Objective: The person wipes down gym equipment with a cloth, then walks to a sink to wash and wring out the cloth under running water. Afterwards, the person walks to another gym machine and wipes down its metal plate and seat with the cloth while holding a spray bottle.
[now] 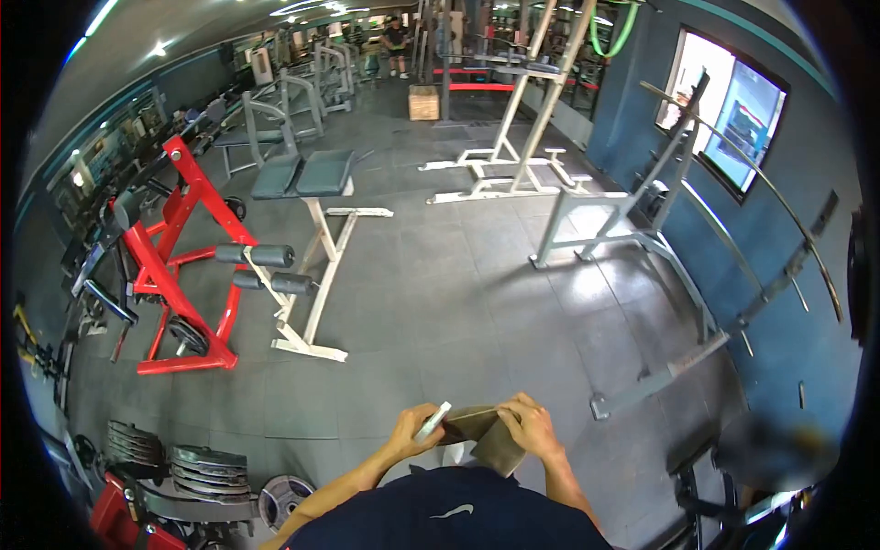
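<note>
Close in front of my dark shirt, both hands are at a brown, folded cardboard-like piece [496,445] with its sides standing apart. My left hand [410,434] is closed around a slim white stick-shaped object [433,422], tilted up to the right, and lies against the piece's left end. The fingers and thumb of my right hand [532,427] pinch the piece's upper right edge. Something white [455,452] shows below the brown piece, between my hands; my shirt hides its lower part.
Grey floor tiles [440,302] stretch ahead. At left stand a red machine [203,192] and a padded leg bench [323,172]; stacked weight plates [210,472] sit lower left. A grey barbell rack [632,240] stands right. Another person [395,43] is far back.
</note>
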Demonstrator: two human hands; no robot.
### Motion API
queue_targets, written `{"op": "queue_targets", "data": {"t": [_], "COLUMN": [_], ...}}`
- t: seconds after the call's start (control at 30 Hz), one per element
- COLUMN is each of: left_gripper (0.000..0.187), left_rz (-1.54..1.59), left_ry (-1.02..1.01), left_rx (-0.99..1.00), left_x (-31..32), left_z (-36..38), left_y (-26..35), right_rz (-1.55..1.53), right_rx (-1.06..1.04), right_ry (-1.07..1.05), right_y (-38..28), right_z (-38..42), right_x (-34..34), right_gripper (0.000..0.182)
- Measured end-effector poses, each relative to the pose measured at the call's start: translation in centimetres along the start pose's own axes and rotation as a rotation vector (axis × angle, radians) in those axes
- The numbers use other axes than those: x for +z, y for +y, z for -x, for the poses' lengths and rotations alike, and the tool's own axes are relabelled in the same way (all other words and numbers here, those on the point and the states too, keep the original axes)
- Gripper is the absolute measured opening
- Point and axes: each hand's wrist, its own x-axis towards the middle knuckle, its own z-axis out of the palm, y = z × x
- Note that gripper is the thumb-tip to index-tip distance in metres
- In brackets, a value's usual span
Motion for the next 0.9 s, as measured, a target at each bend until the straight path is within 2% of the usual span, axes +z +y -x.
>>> {"op": "queue_targets", "data": {"t": [0.03, 0.1, 0.2, 0.27, 0.37, 0.47, 0.5, 0.6, 0.7, 0.8, 0.9], "left_gripper": [0.021, 0.021, 0.020, 0.015, 0.012, 0.013, 0.013, 0.014, 0.016, 0.021, 0.022], "left_rz": [-0.014, 0.076, 0.134, 0.045, -0.092, -0.168, -0.109, 0.018, 0.144, 0.200, 0.291], "left_ry": [-0.011, 0.096, 0.332, 0.514, 0.616, 0.510, 0.482, 0.232, 0.073, -0.159, -0.314], "left_rx": [-0.063, -0.018, -0.046, -0.136, -0.304, -0.277, -0.240, -0.232, 0.103, 0.200, 0.303], "left_x": [-1.8, -4.8, -8.5, -10.6, -14.1, -17.2, -18.2, -22.2, -24.3, -25.7, -26.5], "left_z": [-2.1, -6.4, -10.6, -13.6, -19.5, -26.9, -30.1, -41.4, -54.1, -65.8, -76.2], "left_y": [0.3, -1.9, -6.9, -9.7, -12.2, -16.8, -17.8, -18.5, -18.8, -18.7, -20.0], "right_rz": [-0.031, -0.014, 0.018, 0.050, 0.033, 0.087, 0.102, 0.122, 0.053, -0.021, -0.068], "right_rx": [-0.066, -0.163, -0.252, -0.261, -0.218, -0.143, -0.122, -0.111, -0.091, -0.028, 0.053], "right_ry": [-0.014, -0.071, -0.053, -0.035, -0.001, 0.061, 0.089, 0.139, 0.248, 0.342, 0.361], "right_y": [0.4, 0.9, 2.3, 3.4, 5.7, 9.3, 10.0, 11.0, 11.7, 13.5, 16.8], "right_z": [-4.5, -13.4, -26.0, -33.3, -43.1, -50.8, -53.3, -60.8, -67.6, -74.7, -81.3], "right_x": [0.1, -0.1, -0.2, -0.5, 0.4, 2.2, 2.7, 2.2, 1.3, 1.0, 1.8], "right_gripper": [0.014, 0.014, 0.014, 0.013, 0.012, 0.011, 0.011, 0.009, 0.006, 0.006, 0.017]}}
